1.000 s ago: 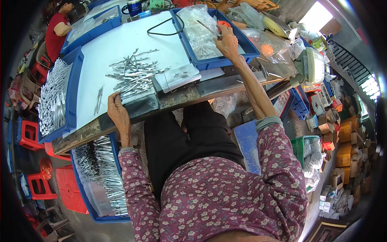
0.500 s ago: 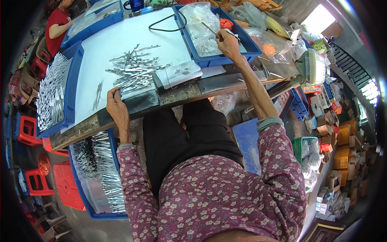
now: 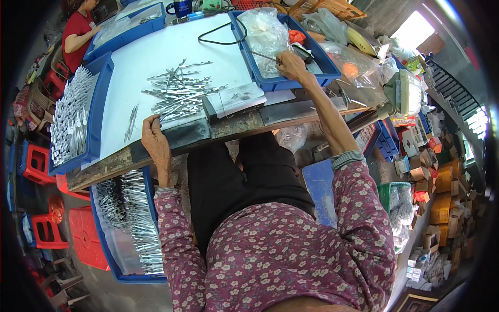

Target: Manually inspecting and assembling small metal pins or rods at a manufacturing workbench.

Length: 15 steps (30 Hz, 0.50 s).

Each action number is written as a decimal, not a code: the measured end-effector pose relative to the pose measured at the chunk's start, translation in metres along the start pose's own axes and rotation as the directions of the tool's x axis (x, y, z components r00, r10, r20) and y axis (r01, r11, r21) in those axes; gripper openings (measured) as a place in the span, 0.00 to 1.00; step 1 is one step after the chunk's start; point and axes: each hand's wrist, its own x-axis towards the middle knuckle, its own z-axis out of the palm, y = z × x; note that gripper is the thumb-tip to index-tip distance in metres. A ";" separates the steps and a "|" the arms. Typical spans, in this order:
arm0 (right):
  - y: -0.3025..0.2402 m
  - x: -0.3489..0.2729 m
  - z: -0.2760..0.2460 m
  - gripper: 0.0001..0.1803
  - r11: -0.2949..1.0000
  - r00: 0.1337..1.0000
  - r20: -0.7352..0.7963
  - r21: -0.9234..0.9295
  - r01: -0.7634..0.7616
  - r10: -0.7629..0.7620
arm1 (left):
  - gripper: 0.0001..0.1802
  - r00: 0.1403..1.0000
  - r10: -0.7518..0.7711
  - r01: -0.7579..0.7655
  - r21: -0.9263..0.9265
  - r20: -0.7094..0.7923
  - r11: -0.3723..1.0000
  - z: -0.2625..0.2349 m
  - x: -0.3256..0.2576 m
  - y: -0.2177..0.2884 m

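Note:
My right hand [image 3: 293, 67] is closed around a thin dark rod [image 3: 263, 55]. It is over the blue tray [image 3: 289, 83] at the table's far right, which holds clear plastic bags [image 3: 264, 30]. The rod points left across the bags. At the table's near edge, my left hand [image 3: 156, 141] has its fingertips pressed together beside a loose pile of slim silvery metal parts [image 3: 182, 93]. Whatever those fingers may pinch is too small to make out. A few similar parts [image 3: 131, 122] lie apart, left of the pile.
A blue tray of upright metal parts [image 3: 73, 114] stands at left; another blue bin [image 3: 138, 229] sits below the table. A black cable loop [image 3: 215, 39] lies on the white sheet. A lamp [image 3: 407, 92] is at right. A person in red [image 3: 76, 36] is at far left.
My right hand has moved slightly left and nearer, and the rod now lies more level over the bags. My left hand stays by the pile. The whole view has shifted a little.

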 end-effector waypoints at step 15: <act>0.001 0.004 -0.002 0.09 0.999 0.996 0.083 0.042 0.010 -0.014 | 0.09 1.000 -0.006 0.006 -0.037 -0.008 0.999 -0.002 -0.001 0.002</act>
